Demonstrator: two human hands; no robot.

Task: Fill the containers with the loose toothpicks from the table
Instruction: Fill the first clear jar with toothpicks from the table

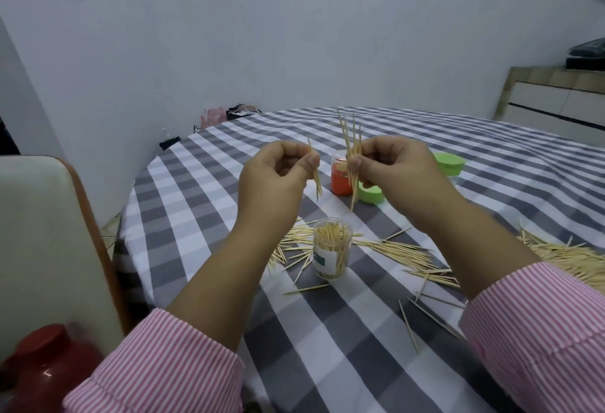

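Note:
Both hands are raised above the checked table (pixel 327 330). My left hand (pixel 275 180) pinches a couple of toothpicks (pixel 316 180) between thumb and fingers. My right hand (pixel 396 170) pinches a larger bunch of toothpicks (pixel 353 153) that sticks out above and below the fingers. Below the hands stands an open clear container (pixel 331 253) packed with upright toothpicks. An orange container (pixel 340 175) stands farther back, partly hidden behind the bunch. Loose toothpicks (pixel 402 252) lie scattered around the clear container, with a dense pile (pixel 569 260) at the right.
A green lid (pixel 371 194) lies beside the orange container, and a green-lidded container (pixel 450 163) stands behind my right hand. A chair back (pixel 49 242) is at the left, with a red jar (pixel 45 366) below it. A cabinet (pixel 556 98) stands at the far right.

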